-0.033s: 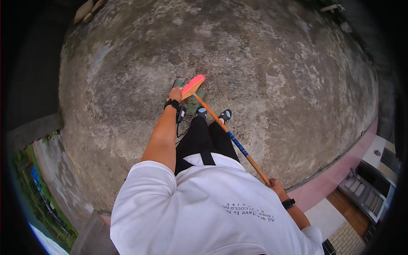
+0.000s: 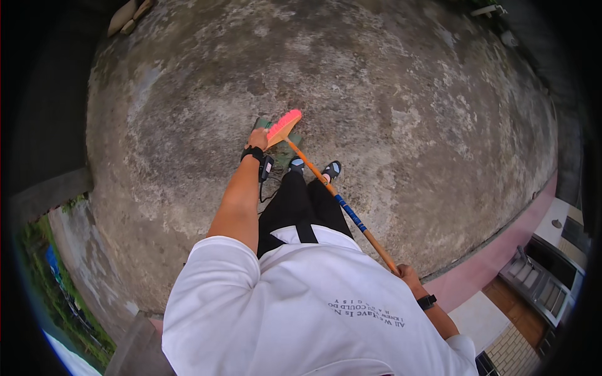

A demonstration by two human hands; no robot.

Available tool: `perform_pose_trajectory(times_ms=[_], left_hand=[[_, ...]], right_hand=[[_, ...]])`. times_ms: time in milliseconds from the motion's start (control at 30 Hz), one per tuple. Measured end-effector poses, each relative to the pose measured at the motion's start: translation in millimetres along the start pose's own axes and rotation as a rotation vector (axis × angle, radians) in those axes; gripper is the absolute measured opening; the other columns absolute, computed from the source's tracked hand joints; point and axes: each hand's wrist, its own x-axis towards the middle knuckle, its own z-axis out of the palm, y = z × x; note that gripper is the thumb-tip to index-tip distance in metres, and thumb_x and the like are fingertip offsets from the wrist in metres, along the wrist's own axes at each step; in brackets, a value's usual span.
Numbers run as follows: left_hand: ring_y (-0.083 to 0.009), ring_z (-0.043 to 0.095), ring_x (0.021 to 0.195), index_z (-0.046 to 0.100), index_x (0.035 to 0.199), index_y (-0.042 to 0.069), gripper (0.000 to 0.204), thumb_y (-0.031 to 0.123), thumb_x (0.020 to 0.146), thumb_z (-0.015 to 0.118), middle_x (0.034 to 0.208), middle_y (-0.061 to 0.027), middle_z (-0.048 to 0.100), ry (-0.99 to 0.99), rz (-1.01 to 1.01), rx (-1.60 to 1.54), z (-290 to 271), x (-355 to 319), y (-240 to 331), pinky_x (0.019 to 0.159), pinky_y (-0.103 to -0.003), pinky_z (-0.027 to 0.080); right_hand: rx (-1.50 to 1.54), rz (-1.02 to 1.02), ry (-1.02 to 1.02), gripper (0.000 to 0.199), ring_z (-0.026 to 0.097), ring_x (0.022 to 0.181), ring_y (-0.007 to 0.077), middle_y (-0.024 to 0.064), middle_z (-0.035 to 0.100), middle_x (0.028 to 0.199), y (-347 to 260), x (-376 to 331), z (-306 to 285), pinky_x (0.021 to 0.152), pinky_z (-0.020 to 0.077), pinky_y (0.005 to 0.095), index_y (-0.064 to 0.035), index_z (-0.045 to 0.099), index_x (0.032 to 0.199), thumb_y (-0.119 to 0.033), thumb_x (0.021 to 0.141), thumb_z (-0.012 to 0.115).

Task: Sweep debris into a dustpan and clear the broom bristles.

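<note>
A broom (image 2: 342,199) slants across in front of me, its head raised at the far end and its wooden pole running down to my right side. Pink bristles (image 2: 288,120) point up and away from an orange head, and blue wrapping covers part of the pole. My left hand (image 2: 257,138) is closed at the left end of the broom head, against the bristles; its fingertips are partly hidden. Farther down, my right hand (image 2: 408,276) wraps round the lower end of the pole. Behind the broom head shows a green flat-sided object (image 2: 295,141), mostly covered.
Stained concrete ground (image 2: 376,81) spreads around my feet (image 2: 332,169). A dark wall stands at the left, and a low pink wall base (image 2: 470,272) runs along the right. Stones (image 2: 123,19) lie at the far left. A cable (image 2: 266,195) hangs below my left wrist.
</note>
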Motion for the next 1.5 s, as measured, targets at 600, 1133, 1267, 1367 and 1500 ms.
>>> perform_pose_trajectory(times_ms=[600,1133,1267,1367,1500], left_hand=[[-0.0356,0.048,0.077,0.056,0.088,0.008,0.04,0.035,0.083,0.026,0.086,-0.018,0.054,0.108,0.048,0.056,0.3,-21.7,-1.2,0.068,-0.044,0.038],[-0.0327,0.044,0.097,0.05,0.101,0.015,0.027,0.028,0.084,0.034,0.102,-0.0115,0.05,-0.025,-0.108,0.001,-16.9,-34.3,23.5,0.08,-0.053,0.029],[-0.0352,0.048,0.075,0.054,0.089,0.008,0.03,0.029,0.085,0.032,0.081,-0.0176,0.053,0.16,-0.009,0.111,-9.7,-35.8,17.1,0.065,-0.045,0.038],[-0.0344,0.048,0.074,0.055,0.089,0.009,0.031,0.029,0.085,0.031,0.081,-0.0168,0.053,0.127,-0.015,0.126,-6.3,-33.4,18.6,0.064,-0.045,0.039],[-0.035,0.049,0.072,0.056,0.084,0.007,0.031,0.028,0.085,0.033,0.079,-0.0172,0.054,0.184,0.03,0.08,-1.8,-31.3,10.9,0.063,-0.045,0.039]], right_hand=[[-0.081,-0.253,0.352,0.024,0.052,0.061,0.0373,0.0238,0.051,0.063,-106.6,181.4,-25.3,0.052,0.0406,0.0386,0.0054,0.048,0.074,-0.018,0.073,0.053],[0.135,-0.135,-0.013,0.023,0.044,0.049,0.016,0.0155,0.048,0.053,-23.3,-4.4,-0.8,0.047,0.0381,0.0324,0.0035,0.051,0.071,-0.019,0.071,0.056],[0.301,-0.04,-0.03,0.02,0.038,0.04,0.0068,-0.0004,0.042,0.051,-74.3,87.9,-23.6,0.036,0.0308,0.0221,-0.0021,0.045,0.065,-0.017,0.077,0.05],[0.201,-0.19,0.133,0.021,0.041,0.04,0.0094,0.0025,0.045,0.05,-114.7,188.1,-44.2,0.036,0.0334,0.025,-0.0009,0.046,0.065,-0.018,0.076,0.049],[0.005,-0.24,0.305,0.024,0.051,0.041,0.0199,0.0118,0.051,0.051,-192.9,274.1,-86.2,0.039,0.0398,0.031,0.0042,0.049,0.069,-0.018,0.076,0.048]])
